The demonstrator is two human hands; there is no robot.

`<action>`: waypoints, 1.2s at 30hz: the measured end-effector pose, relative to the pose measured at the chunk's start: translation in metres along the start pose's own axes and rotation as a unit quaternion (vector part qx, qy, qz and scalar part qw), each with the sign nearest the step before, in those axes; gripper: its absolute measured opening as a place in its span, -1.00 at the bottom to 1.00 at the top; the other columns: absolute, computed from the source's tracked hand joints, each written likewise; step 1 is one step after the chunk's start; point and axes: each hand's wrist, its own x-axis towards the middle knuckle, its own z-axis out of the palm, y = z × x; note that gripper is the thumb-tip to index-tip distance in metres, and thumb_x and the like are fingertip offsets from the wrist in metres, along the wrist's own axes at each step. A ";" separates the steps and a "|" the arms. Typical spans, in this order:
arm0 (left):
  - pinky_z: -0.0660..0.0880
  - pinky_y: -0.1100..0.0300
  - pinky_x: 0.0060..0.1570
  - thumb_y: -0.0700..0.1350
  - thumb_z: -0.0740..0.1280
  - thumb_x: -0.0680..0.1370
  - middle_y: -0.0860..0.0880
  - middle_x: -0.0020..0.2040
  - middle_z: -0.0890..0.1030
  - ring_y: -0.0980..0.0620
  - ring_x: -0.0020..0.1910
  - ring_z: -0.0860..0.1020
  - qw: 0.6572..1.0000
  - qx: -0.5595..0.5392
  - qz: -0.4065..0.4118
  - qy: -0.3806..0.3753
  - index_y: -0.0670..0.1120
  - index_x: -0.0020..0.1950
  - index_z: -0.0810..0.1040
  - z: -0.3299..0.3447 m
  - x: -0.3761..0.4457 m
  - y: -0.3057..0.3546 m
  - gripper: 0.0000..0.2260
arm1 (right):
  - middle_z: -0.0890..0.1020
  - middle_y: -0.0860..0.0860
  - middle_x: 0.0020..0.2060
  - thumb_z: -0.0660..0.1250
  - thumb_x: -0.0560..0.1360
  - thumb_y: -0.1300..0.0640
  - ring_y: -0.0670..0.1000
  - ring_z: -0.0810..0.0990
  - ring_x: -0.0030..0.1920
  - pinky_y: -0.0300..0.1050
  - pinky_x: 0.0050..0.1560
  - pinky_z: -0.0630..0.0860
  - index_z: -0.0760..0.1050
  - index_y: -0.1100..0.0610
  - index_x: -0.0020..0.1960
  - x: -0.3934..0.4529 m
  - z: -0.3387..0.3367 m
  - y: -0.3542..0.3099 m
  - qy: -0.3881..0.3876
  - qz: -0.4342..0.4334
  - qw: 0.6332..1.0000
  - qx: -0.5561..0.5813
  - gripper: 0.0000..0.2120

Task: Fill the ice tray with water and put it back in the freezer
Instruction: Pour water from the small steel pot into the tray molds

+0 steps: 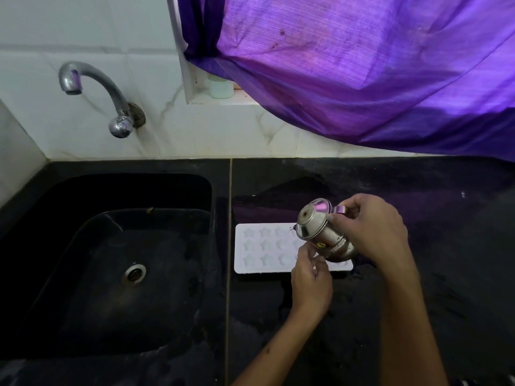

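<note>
A white ice tray [264,247] with star-shaped cells lies flat on the black counter, just right of the sink. My right hand [370,227] grips a small steel pot [320,232] by its handle and holds it tilted to the left above the tray's right half. The pot's lid faces left. My left hand [310,280] is below the pot with curled fingers, its fingertips touching the pot's underside. The tray's right end is hidden behind the pot and hands.
A black sink [111,274] with a steel drain fills the left. A steel tap [94,90] juts from the white tiled wall above it. A purple curtain [362,65] hangs over the back right. A pale cup [221,87] stands on the ledge.
</note>
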 end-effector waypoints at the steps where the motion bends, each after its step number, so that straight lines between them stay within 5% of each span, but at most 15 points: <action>1: 0.36 0.58 -0.07 -0.25 0.15 0.59 0.13 0.14 0.55 0.34 0.06 0.48 1.000 0.002 0.000 -0.003 -0.02 0.28 0.42 -0.001 0.000 0.000 -0.71 | 0.55 -0.12 -0.27 0.41 0.45 0.02 -0.06 0.50 -0.22 -0.18 -0.36 0.30 0.49 -0.05 -0.15 0.000 0.000 0.000 0.002 -0.003 1.000 -0.006 -0.91; 15: 0.38 0.54 -0.11 -0.24 0.15 0.58 0.10 0.09 0.57 0.31 0.01 0.49 1.000 0.010 -0.005 -0.012 -0.02 0.22 0.45 0.000 -0.001 -0.002 -0.74 | 0.52 -0.13 -0.28 0.40 0.45 0.01 -0.02 0.52 -0.18 -0.18 -0.34 0.28 0.49 -0.06 -0.15 -0.002 0.003 0.001 0.017 0.001 1.000 -0.020 -0.91; 22: 0.38 0.45 0.02 -0.24 0.14 0.59 0.06 0.20 0.56 0.19 0.16 0.49 1.000 0.010 0.007 -0.005 -0.02 0.29 0.43 0.000 -0.003 0.000 -0.70 | 0.59 -0.10 -0.22 0.42 0.42 -0.01 0.00 0.56 -0.13 -0.02 -0.15 0.49 0.50 -0.06 -0.16 -0.003 -0.003 0.005 0.003 0.018 1.000 0.022 -0.89; 28: 0.36 0.57 -0.08 -0.20 0.13 0.61 0.19 0.11 0.52 0.47 0.00 0.45 0.999 0.017 0.031 0.017 0.01 0.29 0.43 -0.005 -0.003 0.003 -0.71 | 0.64 -0.06 -0.22 0.45 0.38 0.01 0.05 0.61 -0.11 0.18 0.01 0.55 0.52 -0.05 -0.20 -0.003 -0.011 0.003 -0.006 0.037 0.995 0.091 -0.89; 36: 0.37 0.59 -0.16 -0.24 0.14 0.59 0.25 -0.04 0.52 0.51 -0.11 0.46 0.999 0.022 0.031 0.033 -0.02 0.26 0.45 -0.013 0.000 0.006 -0.71 | 0.61 -0.09 -0.23 0.45 0.41 0.01 0.00 0.59 -0.13 0.02 -0.09 0.55 0.53 -0.03 -0.15 -0.002 -0.002 -0.009 0.003 0.008 0.997 0.071 -0.89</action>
